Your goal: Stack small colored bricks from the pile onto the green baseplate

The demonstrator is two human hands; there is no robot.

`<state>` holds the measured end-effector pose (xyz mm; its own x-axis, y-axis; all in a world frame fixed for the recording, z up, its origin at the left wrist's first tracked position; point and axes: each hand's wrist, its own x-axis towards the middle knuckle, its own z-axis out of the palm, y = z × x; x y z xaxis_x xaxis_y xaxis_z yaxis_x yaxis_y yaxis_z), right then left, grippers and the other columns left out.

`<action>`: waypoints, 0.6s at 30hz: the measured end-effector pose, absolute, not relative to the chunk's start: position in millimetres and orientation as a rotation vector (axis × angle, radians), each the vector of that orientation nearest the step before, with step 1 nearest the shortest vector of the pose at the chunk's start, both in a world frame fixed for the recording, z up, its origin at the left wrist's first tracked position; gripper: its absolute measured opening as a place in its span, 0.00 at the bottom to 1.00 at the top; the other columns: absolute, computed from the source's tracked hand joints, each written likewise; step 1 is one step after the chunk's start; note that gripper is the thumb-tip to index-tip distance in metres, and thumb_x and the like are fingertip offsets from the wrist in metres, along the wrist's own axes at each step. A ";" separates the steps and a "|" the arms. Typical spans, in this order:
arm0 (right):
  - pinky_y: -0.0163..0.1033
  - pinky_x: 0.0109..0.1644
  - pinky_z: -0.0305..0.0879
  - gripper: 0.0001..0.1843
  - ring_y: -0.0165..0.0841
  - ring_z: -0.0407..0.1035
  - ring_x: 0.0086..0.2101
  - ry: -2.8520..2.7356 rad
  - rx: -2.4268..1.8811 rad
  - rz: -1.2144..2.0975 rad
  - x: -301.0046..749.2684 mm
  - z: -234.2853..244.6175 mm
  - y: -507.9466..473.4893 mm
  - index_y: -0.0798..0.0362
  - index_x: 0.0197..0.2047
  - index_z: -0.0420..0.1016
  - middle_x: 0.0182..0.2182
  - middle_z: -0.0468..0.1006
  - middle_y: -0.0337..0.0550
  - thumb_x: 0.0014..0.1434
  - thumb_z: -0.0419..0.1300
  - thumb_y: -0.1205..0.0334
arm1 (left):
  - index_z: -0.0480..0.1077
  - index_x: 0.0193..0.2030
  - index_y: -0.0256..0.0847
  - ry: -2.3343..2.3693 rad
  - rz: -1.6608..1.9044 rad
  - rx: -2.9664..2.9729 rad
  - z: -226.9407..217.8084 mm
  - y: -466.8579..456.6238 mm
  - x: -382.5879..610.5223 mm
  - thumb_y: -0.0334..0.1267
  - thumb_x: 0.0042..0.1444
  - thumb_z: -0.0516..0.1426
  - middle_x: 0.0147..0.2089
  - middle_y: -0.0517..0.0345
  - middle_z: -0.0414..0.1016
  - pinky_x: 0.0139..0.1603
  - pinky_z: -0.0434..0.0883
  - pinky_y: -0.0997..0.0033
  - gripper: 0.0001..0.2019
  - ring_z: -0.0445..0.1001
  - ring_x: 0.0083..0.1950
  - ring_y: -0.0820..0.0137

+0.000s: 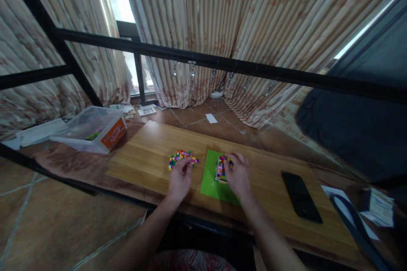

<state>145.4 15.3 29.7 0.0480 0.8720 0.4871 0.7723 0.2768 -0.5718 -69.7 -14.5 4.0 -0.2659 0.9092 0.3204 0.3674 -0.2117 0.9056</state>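
Head view showed the left hand with its fingertips down among a loose pile of small coloured bricks just ahead of it; whether it pinched one could not be told. The right hand was curled around the right side of a multicoloured brick stack, which stood on a green baseplate between the two hands. A black phone lay right of the right hand on the wooden board. A clear plastic box sat well left of the left hand.
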 end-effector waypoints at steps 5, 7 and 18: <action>0.40 0.53 0.65 0.18 0.36 0.71 0.45 -1.976 -1.412 0.251 92.7 42.6 -5.4 0.51 0.46 0.79 0.43 0.78 0.47 0.65 0.49 0.69 | 0.75 0.48 0.36 2.163 1.313 1.493 -4.8 -0.5 -161.1 0.37 0.57 0.53 0.44 0.46 0.77 0.52 0.75 0.55 0.16 0.76 0.46 0.59; 0.38 0.50 0.65 0.20 0.35 0.71 0.43 -2.060 -1.522 0.313 69.8 38.6 -4.3 0.52 0.47 0.79 0.42 0.79 0.47 0.63 0.48 0.73 | 0.74 0.49 0.34 2.303 1.209 1.575 -10.0 7.3 -180.4 0.35 0.56 0.52 0.47 0.42 0.76 0.56 0.73 0.52 0.17 0.75 0.50 0.56; 0.35 0.49 0.62 0.21 0.35 0.71 0.45 -2.143 -1.934 0.390 33.5 19.4 26.8 0.55 0.46 0.77 0.44 0.78 0.49 0.62 0.47 0.79 | 0.76 0.43 0.38 2.302 1.015 1.876 -23.7 18.5 -185.3 0.34 0.59 0.49 0.46 0.44 0.76 0.58 0.70 0.55 0.14 0.73 0.52 0.56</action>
<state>33.5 26.8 19.4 -0.1037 0.9946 -0.0091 0.9339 0.0943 -0.3447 -185.3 18.5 -23.7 -0.2852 0.8782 0.3840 0.8759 0.0761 0.4765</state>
